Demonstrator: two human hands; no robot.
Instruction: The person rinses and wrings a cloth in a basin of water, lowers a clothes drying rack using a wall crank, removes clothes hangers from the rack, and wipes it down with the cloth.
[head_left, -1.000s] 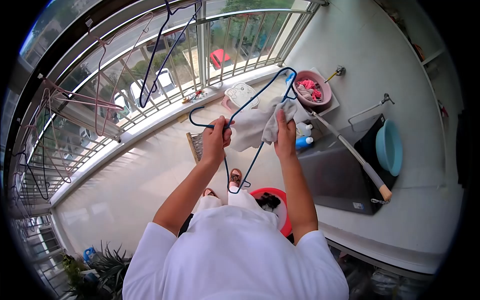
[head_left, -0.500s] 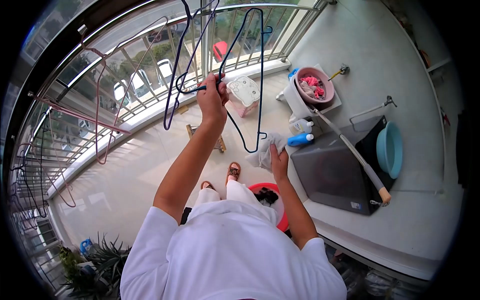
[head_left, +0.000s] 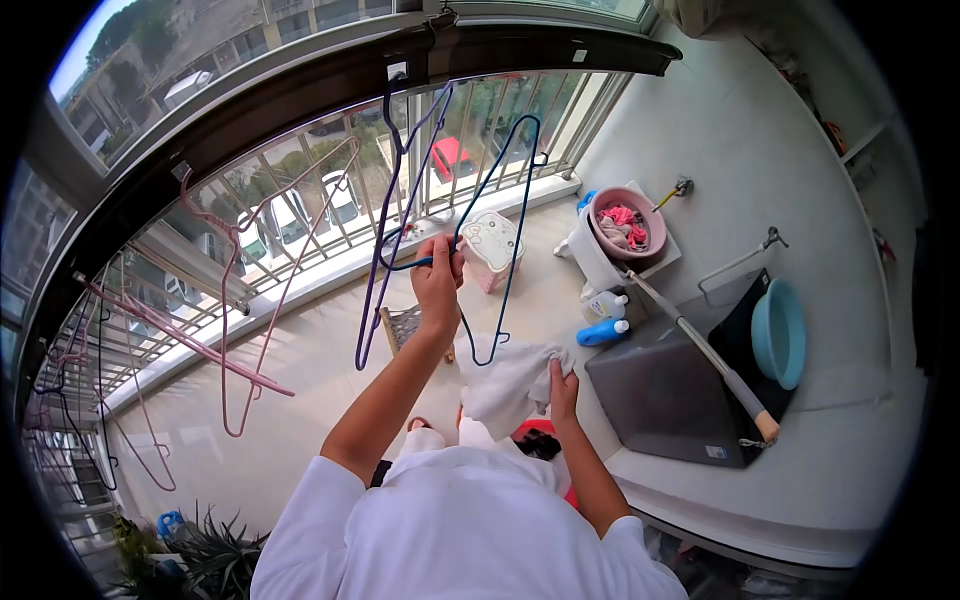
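Observation:
My left hand point(head_left: 437, 288) is closed around the neck of a dark blue hanger point(head_left: 520, 200), which is turned on its side with the hook pointing left. Close by on the left, a purple hanger point(head_left: 377, 255) hangs from the dark rail. Lower on the right, my right hand point(head_left: 563, 392) pinches the edge of a white cloth point(head_left: 505, 385). The cloth drapes loosely beneath the lower end of the blue hanger, and whether the two touch I cannot tell.
Pink hangers point(head_left: 228, 350) hang from the dark rail point(head_left: 530, 48) at left. A patterned stool point(head_left: 492, 240), a pink basin point(head_left: 655, 222), bottles and a grey washing machine lid point(head_left: 660, 390) with a blue basin point(head_left: 778, 335) stand ahead and right. A red basin point(head_left: 572, 495) is partly hidden below.
The view has tilted up, showing more of the rail. The white cloth, bunched before, now hangs more spread out below the hanger. My left hand still grips the same hanger.

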